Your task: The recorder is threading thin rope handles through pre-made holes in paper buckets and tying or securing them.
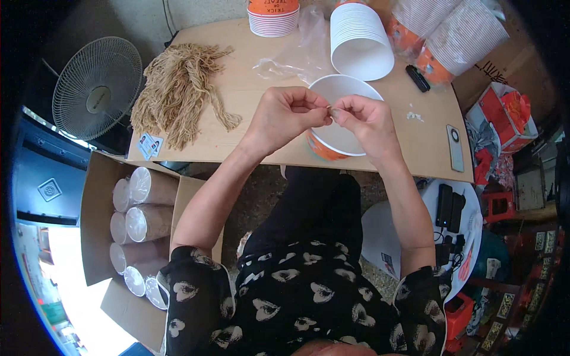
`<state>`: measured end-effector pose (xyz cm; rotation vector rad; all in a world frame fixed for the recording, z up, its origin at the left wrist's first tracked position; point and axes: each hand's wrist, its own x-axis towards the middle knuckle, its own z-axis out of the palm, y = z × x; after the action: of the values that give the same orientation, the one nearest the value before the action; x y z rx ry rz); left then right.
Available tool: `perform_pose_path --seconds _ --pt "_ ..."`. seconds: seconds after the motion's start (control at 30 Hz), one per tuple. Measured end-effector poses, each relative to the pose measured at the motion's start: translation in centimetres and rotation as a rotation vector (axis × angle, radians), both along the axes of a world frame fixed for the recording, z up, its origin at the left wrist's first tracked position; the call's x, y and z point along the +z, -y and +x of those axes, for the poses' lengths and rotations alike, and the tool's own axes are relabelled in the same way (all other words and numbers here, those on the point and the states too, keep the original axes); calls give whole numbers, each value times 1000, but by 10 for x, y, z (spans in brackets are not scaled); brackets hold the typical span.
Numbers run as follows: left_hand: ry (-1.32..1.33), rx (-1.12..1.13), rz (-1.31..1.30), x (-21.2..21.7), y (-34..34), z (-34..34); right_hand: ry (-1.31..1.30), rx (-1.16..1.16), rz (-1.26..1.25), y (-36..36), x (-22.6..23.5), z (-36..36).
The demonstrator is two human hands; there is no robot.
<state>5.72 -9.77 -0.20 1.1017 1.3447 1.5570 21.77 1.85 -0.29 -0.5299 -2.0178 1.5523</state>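
Observation:
Both my hands meet over a round paper bucket (325, 149), white inside with an orange printed outside, at the table's front edge. My left hand (284, 118) and my right hand (373, 123) are closed in fingertip pinches that touch each other. Between them is a tiny, pale brownish bit, too small to name. Left of my hands lies a thick bundle of tan twisted cords (178, 83), its strands spread over the tabletop. Just behind the bucket, a stack of similar white buckets (361, 44) lies on its side.
The wooden table (249, 145) also bears an upright bucket stack (273, 21), clear plastic film (303, 53), bagged buckets (457, 44), a black clip-like object (417, 78), white scraps (414, 114) and a phone (455, 148). A carton (98, 219) of wrapped buckets and a fan (98, 89) stand left.

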Motion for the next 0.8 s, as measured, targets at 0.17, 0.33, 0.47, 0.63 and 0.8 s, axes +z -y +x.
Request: perform_pose_path --seconds 0.17,0.33,0.47,0.63,0.8 --pt "73 -27 2 -1 2 0 -49 52 -105 -2 0 1" --pt "80 -43 11 -2 2 0 -58 43 -147 -1 2 2" --pt "59 -36 35 -3 3 2 -62 32 -152 -4 -1 3" --pt "33 -16 77 -8 2 2 -75 13 -178 -1 0 3" --pt "63 1 93 -11 1 1 -96 20 -176 2 2 4"
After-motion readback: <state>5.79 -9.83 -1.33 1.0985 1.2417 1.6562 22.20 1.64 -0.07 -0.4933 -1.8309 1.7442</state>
